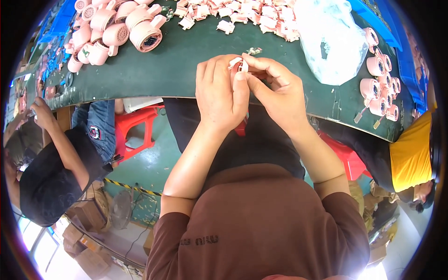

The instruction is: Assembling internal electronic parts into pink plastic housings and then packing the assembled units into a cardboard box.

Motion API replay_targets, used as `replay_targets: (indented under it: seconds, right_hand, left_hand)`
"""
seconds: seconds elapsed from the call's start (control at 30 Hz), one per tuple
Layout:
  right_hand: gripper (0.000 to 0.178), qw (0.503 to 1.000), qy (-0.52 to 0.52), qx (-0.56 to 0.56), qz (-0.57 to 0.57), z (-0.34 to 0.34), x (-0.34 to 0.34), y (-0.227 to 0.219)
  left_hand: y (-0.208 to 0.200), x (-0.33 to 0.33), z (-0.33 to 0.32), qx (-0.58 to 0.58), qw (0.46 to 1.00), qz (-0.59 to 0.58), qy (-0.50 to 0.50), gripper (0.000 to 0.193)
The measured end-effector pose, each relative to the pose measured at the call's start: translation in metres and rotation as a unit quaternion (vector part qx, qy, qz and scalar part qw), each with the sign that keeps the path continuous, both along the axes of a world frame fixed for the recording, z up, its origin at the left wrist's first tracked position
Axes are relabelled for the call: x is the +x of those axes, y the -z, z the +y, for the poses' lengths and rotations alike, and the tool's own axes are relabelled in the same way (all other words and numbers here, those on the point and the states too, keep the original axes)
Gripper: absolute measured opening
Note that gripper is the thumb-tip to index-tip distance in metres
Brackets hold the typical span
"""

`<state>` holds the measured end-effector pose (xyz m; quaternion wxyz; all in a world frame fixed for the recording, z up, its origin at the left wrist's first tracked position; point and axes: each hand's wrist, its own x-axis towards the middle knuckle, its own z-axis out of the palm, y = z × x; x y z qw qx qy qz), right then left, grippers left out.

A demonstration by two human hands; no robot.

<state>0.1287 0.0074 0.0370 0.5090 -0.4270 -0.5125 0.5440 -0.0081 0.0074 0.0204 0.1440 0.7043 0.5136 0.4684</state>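
A worker (pixel 266 214) appears mid-fitting, left hand (pixel 217 95) curled round a pink part (pixel 237 66), right hand (pixel 283 95) loosely pinching its edge; the next move likely calls for light, steady pressure.

A small pink part (pixel 244 66) is held between the left hand (pixel 217 91) and the right hand (pixel 281 93) at the near edge of a green table (pixel 158 74); pink housings (pixel 115 34) are heaped at left, smaller pink pieces (pixel 268 22) beyond, a translucent bag (pixel 333 44) at right.
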Motion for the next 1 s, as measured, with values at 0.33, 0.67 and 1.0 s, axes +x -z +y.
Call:
replay_targets:
  seconds: [0.33, 0.67, 1.0]
  right_hand:
    - [0.028, 0.994, 0.064, 0.067, -0.055, -0.011, -0.011, 0.009]
    - [0.029, 0.994, 0.091, 0.053, -0.001, -0.014, -0.020, 0.020]
    - [0.029, 0.938, 0.087, 0.226, -0.249, 0.004, 0.016, -0.003]
  left_hand:
    - [0.003, 0.001, -0.002, 0.015, 1.000, -0.003, -0.005, 0.020]
    - [0.001, -0.003, 0.003, 0.031, 0.999, 0.014, -0.006, 0.017]
    - [-0.008, -0.016, 0.000, -0.361, 0.801, -0.460, 0.130, 0.027]
